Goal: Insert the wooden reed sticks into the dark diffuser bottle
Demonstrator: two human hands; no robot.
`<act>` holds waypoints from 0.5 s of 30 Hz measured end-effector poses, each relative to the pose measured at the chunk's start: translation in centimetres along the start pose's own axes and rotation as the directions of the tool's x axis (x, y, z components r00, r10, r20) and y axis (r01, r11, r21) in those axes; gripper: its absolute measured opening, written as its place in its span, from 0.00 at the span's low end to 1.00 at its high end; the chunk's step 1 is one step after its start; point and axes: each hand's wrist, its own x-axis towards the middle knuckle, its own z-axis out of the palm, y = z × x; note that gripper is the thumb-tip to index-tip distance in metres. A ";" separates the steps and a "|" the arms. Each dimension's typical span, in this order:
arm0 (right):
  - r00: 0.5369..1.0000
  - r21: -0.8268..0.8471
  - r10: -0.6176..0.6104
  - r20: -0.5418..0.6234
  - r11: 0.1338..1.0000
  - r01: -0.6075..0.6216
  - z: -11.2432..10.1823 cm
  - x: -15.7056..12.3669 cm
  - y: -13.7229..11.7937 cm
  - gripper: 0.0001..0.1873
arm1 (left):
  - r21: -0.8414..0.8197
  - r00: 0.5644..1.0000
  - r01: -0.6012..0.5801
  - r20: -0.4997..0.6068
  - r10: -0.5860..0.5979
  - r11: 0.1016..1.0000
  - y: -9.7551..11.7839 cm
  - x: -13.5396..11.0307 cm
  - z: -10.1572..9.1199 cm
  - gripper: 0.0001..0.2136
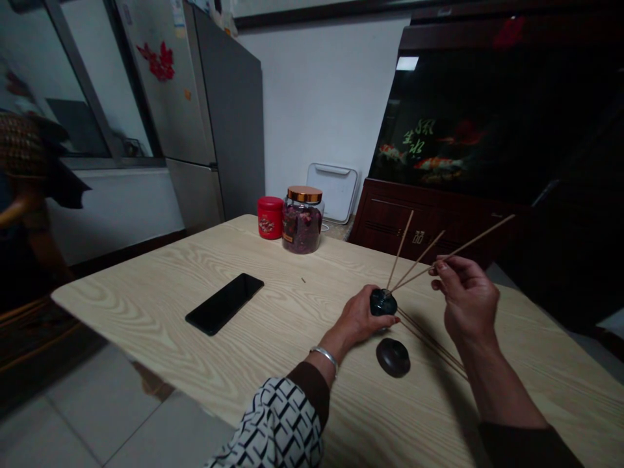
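My left hand (359, 317) is closed around a small dark round holder (383, 302) standing on the light wooden table (244, 364). Three thin sticks (419, 259) rise from the holder and fan out up and to the right. My right hand (465, 296) pinches the longest stick near its middle. A dark rounded lid-like piece (392, 357) lies on the table just in front of the holder. Several more thin sticks (431, 341) lie flat on the table between my two hands.
A black phone (225, 303) lies face up at the table's left. A red tin (270, 218) and a copper-lidded glass jar (303, 220) stand at the far edge. Behind are a grey fridge (214, 123) and a fish tank (463, 130) on a dark cabinet.
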 end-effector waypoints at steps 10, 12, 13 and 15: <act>0.898 -0.395 0.236 0.371 0.915 -0.078 -2.1 -1.5 3.4 0.19 | 0.010 1.000 0.011 0.011 -0.011 1.000 0.2 0.0 0.0 0.31; 0.882 -0.570 0.235 0.409 0.821 0.045 -4.4 -1.1 3.9 0.16 | 0.008 1.000 0.015 0.010 -0.015 1.000 0.2 0.0 0.0 0.32; 0.865 -0.666 0.258 0.431 0.737 0.112 -5.7 -0.9 4.2 0.14 | 0.006 1.000 0.014 0.009 -0.014 1.000 0.2 0.0 0.0 0.32; 0.810 -0.809 0.365 0.459 0.548 0.211 -7.8 -0.9 4.9 0.10 | -0.001 1.000 0.004 0.011 -0.004 1.000 0.1 0.0 0.0 0.32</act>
